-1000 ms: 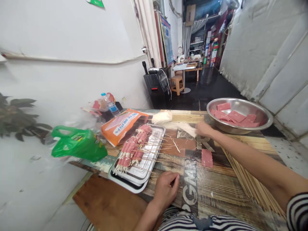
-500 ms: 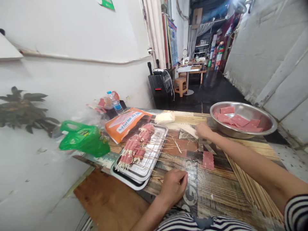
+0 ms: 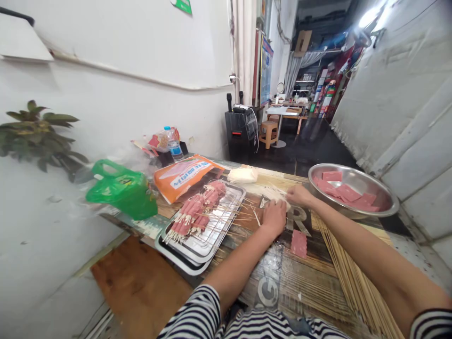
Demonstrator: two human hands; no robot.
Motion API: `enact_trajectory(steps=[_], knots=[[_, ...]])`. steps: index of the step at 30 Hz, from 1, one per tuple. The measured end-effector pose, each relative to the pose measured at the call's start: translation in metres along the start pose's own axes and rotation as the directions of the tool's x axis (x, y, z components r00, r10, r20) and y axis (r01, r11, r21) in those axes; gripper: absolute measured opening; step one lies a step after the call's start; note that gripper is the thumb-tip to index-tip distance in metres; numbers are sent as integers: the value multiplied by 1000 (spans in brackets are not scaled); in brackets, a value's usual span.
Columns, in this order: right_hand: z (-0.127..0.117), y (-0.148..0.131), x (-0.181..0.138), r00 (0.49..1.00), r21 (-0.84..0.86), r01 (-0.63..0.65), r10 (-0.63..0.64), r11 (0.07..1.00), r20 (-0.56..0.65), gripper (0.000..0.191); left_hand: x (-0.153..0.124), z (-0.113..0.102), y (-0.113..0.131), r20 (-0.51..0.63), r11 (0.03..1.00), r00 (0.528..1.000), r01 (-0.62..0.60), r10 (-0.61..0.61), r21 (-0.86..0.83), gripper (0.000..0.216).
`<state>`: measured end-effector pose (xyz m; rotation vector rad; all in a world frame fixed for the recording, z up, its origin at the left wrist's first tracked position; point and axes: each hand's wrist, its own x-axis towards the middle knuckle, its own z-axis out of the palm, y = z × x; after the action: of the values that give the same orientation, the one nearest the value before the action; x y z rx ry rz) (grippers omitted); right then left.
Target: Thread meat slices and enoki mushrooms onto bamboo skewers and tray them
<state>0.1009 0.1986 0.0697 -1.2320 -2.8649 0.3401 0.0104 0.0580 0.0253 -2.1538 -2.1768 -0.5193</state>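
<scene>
Your left hand (image 3: 274, 216) and right hand (image 3: 298, 194) both rest, fingers curled, on the enoki mushroom strands (image 3: 273, 192) on the counter (image 3: 318, 278). Metal bowl (image 3: 353, 189) holds ham slices (image 3: 344, 192). Steel tray (image 3: 206, 225) holds finished skewers (image 3: 197, 212).

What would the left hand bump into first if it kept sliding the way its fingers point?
Probably the loose white enoki strands just ahead of the left hand, beside the right hand; depth is hard to judge.
</scene>
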Motion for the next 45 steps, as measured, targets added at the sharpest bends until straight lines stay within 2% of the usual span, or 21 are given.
enact_trajectory(steps=[3, 6, 8, 9, 11, 13, 17, 19, 21, 24, 27, 28, 29, 31, 33, 34, 36, 38, 40, 42, 45], knots=[[-18, 3, -7, 1000, 102, 21, -23, 995, 17, 33, -2, -7, 0, -26, 1000, 1000, -17, 17, 0, 33], [-43, -2, -21, 998, 157, 39, -47, 987, 49, 30, -8, -19, 2, -220, 997, 975, 29, -44, -70, 33], [-59, -11, -33, 993, 78, 68, -74, 995, 87, 27, -11, -27, 4, -353, 987, 930, 49, -100, -150, 38], [-65, -17, -39, 990, -3, 90, -89, 996, 111, 25, -12, -30, 6, -379, 982, 920, 36, -105, -184, 44], [-73, -30, -51, 975, -182, 168, -136, 969, 177, 21, -12, -34, 12, -357, 969, 931, -21, -71, -247, 50], [-75, -40, -63, 950, -276, 256, -188, 926, 251, 18, -16, -36, 20, -281, 940, 959, -51, -49, -338, 45], [-66, -49, -88, 907, -276, 344, -240, 897, 347, 16, -38, -37, 37, -116, 809, 986, 28, -118, -587, 31], [-61, -49, -97, 866, -164, 374, -280, 913, 414, 18, -54, -38, 41, -45, 719, 990, 67, -136, -692, 27], [-58, -48, -103, 803, 53, 351, -330, 935, 496, 24, -67, -41, 42, 5, 644, 990, 98, -144, -759, 26], [-60, -49, -103, 741, 336, 220, -381, 916, 554, 33, -81, -46, 37, 14, 559, 981, 122, -194, -820, 26], [-66, -55, -96, 714, 517, 112, -431, 848, 552, 44, -94, -51, 30, 70, 377, 957, 178, -283, -909, 25], [-66, -58, -92, 727, 558, 75, -429, 826, 537, 50, -99, -52, 28, 115, 301, 948, 208, -298, -931, 25], [-64, -63, -88, 764, 578, 46, -401, 815, 506, 54, -105, -53, 27, 163, 230, 940, 236, -299, -944, 26], [-50, -77, -80, 871, 519, 27, -275, 854, 407, 56, -118, -54, 26, 239, 114, 931, 279, -275, -953, 27], [-23, -94, -74, 948, 309, 50, -142, 950, 284, 48, -128, -54, 25, 286, 20, 922, 302, -260, -953, 27], [-6, -102, -72, 967, 171, 73, -112, 983, 229, 42, -132, -54, 24, 303, -17, 916, 309, -263, -951, 28], [25, -113, -69, 985, -79, 109, -96, 991, 146, 35, -136, -53, 21, 318, -48, 899, 319, -301, -947, 31], [47, -114, -66, 987, -155, 125, -106, 980, 121, 27, -136, -54, 17, 306, -23, 883, 319, -357, -947, 34], [52, -104, -66, 984, -168, 150, -131, 974, 122, 22, -134, -56, 12, 265, 33, 872, 305, -411, -952, 35], [41, -89, -71, 979, -183, 183, -161, 966, 128, 19, -132, -59, 7, 202, 109, 873, 276, -445, -955, 35], [9, -70, -92, 945, -169, 309, -283, 936, 163, 15, -126, -61, 3, 68, 251, 880, 207, -470, -946, 29]])
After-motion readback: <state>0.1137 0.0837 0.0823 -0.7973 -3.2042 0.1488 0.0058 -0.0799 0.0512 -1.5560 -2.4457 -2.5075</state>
